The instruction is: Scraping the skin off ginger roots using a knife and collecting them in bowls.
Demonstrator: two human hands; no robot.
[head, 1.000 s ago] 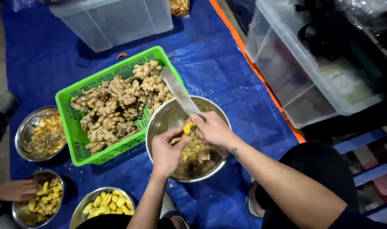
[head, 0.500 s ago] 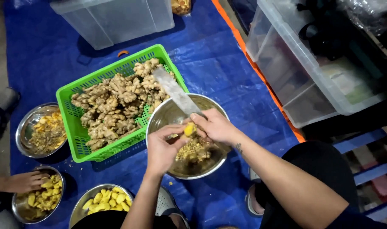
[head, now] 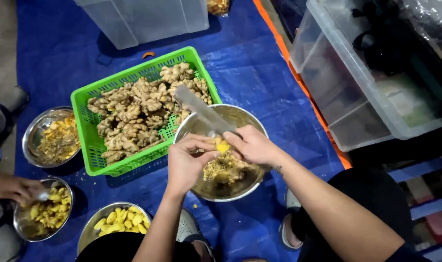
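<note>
Pinched between the fingertips of the left hand (head: pixel 186 164) is a small peeled yellow piece of ginger (head: pixel 222 145), held over the large round steel bowl (head: pixel 252 123) that sits near the middle of the blue plastic tarp (head: pixel 260 68). Clenched in the right hand (head: pixel 254 144) is the handle of a long flat steel knife (head: pixel 201 110), its blade slanting up and left across the bowl's rim, its edge against the ginger piece. Brownish peelings lie heaped in the bowl.

Touching the bowl's left side stands a green plastic lattice basket (head: pixel 85 127) piled with knobbly unpeeled ginger roots (head: pixel 134 109). Toward the tarp's left edge a smaller steel bowl (head: pixel 39 127) holds orange-brown scraps. At the near edge two more steel bowls carry yellow peeled chunks; another person's hand (head: pixel 15 187) rests on the leftmost one (head: pixel 24 229). A clear plastic storage bin (head: pixel 143 19) stands at the tarp's far edge, and a second clear lidded bin (head: pixel 347 82) sits off its right, orange-trimmed edge.
</note>
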